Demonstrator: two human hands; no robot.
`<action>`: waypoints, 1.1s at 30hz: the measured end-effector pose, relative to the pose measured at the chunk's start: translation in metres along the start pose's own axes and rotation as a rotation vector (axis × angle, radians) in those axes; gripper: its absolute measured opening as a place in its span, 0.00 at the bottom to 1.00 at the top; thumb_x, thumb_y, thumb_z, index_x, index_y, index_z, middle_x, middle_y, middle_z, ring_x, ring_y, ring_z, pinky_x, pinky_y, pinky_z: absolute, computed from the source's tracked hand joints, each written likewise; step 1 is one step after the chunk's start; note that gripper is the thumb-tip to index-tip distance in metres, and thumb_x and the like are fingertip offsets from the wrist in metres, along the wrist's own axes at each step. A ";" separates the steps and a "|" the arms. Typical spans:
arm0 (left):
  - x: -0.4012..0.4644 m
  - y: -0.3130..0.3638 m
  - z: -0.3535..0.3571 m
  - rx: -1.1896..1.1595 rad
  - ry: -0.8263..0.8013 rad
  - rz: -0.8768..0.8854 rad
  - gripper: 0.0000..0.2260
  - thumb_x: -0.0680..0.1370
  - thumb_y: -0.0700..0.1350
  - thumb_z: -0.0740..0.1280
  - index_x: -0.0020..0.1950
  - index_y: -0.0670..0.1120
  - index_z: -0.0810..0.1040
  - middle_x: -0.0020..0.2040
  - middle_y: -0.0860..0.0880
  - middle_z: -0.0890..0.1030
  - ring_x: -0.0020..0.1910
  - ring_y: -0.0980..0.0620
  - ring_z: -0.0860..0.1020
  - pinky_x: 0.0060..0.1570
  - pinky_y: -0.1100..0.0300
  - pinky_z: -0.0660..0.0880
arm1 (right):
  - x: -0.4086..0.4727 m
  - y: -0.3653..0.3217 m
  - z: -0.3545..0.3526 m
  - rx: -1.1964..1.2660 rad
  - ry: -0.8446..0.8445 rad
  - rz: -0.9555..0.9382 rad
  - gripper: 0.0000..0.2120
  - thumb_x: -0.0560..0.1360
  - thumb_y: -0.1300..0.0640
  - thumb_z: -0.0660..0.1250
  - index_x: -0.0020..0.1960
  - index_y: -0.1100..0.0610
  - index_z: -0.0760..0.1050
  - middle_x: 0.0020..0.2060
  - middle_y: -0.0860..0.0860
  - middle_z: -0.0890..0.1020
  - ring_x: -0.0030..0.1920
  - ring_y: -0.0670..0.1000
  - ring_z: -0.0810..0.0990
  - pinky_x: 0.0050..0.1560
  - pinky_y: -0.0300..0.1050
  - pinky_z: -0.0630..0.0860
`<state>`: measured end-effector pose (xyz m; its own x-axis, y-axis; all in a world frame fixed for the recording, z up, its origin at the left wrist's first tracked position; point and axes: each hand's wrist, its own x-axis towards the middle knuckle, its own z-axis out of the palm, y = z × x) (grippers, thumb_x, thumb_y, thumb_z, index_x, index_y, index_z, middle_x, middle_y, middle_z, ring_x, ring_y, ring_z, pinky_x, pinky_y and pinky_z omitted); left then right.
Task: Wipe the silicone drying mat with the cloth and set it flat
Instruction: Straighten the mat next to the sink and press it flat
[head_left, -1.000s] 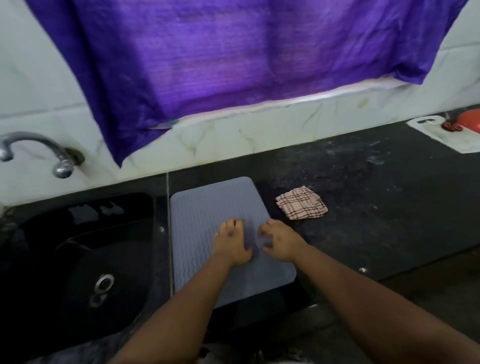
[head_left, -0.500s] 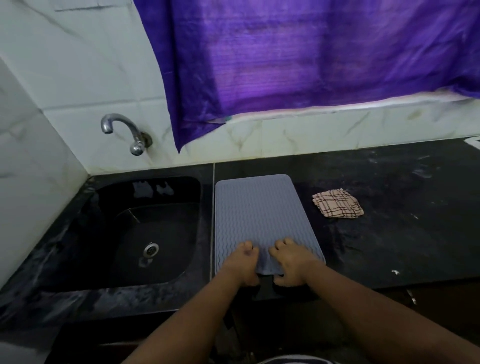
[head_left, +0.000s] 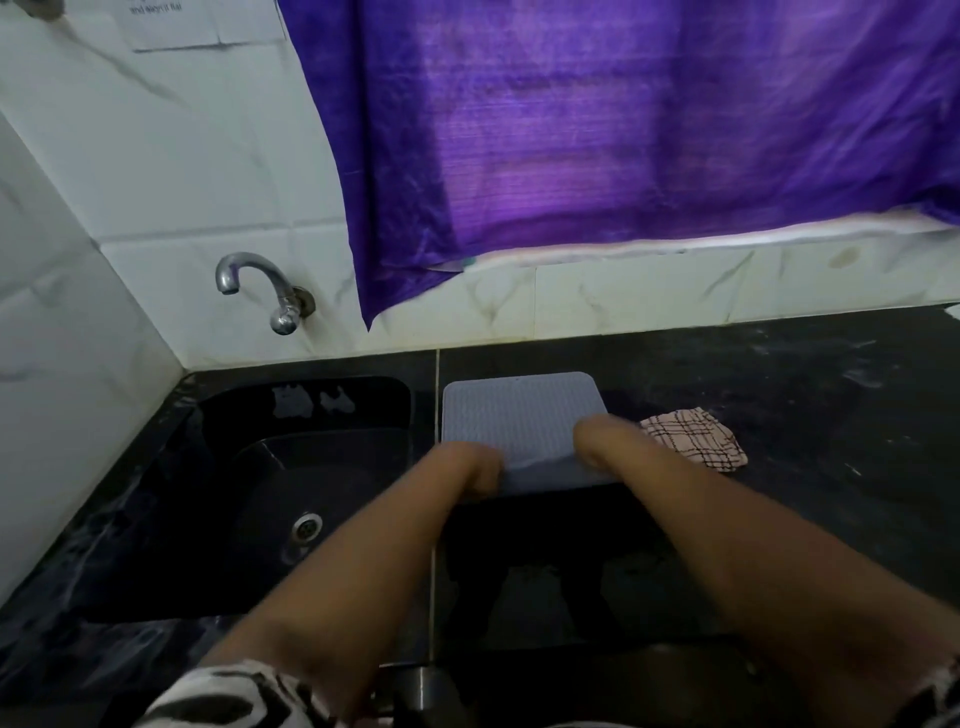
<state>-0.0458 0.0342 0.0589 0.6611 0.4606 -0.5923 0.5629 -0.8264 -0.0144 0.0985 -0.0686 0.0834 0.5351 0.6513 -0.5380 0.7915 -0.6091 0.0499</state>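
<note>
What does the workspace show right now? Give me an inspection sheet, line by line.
Surface: dark stone counter, dusty streaks at right; a seam runs beside the sink.
Job's things: grey mat on the counter by the sink, its near edge lifted or folded; checked cloth crumpled to its right, not in either hand.
Clutter: nothing seen.
Grippers: left hand and right hand at the mat's near edge, blurred; each seems to grip the edge.
Cables: nothing seen.
Surroundings: black sink at left, tap on a white tiled wall, purple curtain above, paper note at top left.
</note>
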 end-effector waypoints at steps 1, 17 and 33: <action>0.003 -0.011 -0.025 -0.014 0.036 -0.013 0.17 0.77 0.42 0.64 0.66 0.42 0.75 0.66 0.41 0.75 0.61 0.41 0.75 0.62 0.48 0.72 | 0.005 -0.001 -0.027 0.017 0.018 0.016 0.21 0.74 0.59 0.66 0.66 0.62 0.73 0.65 0.59 0.75 0.62 0.60 0.75 0.59 0.51 0.73; 0.006 -0.079 -0.221 -0.169 1.154 -0.125 0.13 0.83 0.44 0.53 0.58 0.40 0.74 0.54 0.37 0.79 0.53 0.37 0.78 0.51 0.47 0.74 | 0.032 0.002 -0.203 0.385 1.039 -0.049 0.16 0.73 0.65 0.58 0.54 0.57 0.80 0.54 0.60 0.81 0.55 0.63 0.80 0.56 0.53 0.77; 0.000 0.002 0.090 -0.087 0.495 0.013 0.16 0.81 0.47 0.58 0.59 0.40 0.79 0.58 0.41 0.81 0.59 0.42 0.78 0.56 0.54 0.73 | 0.014 0.018 0.105 0.120 0.388 -0.077 0.17 0.77 0.61 0.59 0.64 0.55 0.74 0.61 0.53 0.77 0.61 0.54 0.76 0.62 0.45 0.72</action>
<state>-0.0890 0.0033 -0.0135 0.8126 0.5661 -0.1386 0.5782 -0.8128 0.0703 0.0889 -0.1178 -0.0116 0.5656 0.8052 -0.1781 0.8057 -0.5856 -0.0889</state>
